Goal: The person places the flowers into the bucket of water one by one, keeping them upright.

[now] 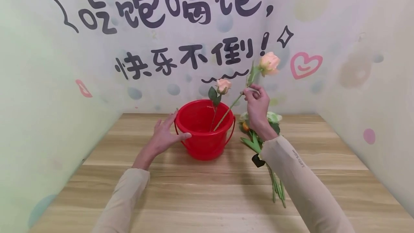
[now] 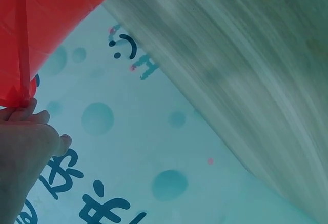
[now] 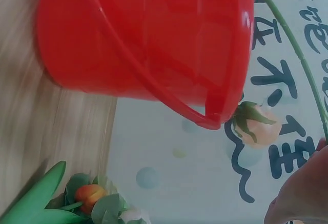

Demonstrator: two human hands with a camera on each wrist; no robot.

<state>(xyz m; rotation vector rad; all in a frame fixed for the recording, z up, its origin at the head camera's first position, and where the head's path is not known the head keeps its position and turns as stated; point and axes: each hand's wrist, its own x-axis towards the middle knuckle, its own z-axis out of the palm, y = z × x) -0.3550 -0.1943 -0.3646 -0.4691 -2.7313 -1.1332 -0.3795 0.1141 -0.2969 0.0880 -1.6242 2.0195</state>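
Observation:
A red bucket (image 1: 207, 146) stands upright on the wooden table. My left hand (image 1: 165, 136) rests against its left side, fingers and thumb spread along the outside of the rim; in the left wrist view the fingers touch near the handle (image 2: 23, 44). My right hand (image 1: 258, 107) pinches the green stem of a peach rose (image 1: 270, 63) just below the bloom. That stem slants down to the left, its lower end inside the bucket. Another peach rose (image 1: 223, 86) with dark leaves leans in the bucket, its bloom above the rim.
More artificial flowers lie on the table right of the bucket, under the right forearm, including an orange tulip (image 3: 90, 197) and pale blooms (image 1: 274, 117). Their stems (image 1: 278, 186) point toward the front. A black object (image 1: 258, 160) lies beside them. A printed wall (image 1: 155, 96) stands behind.

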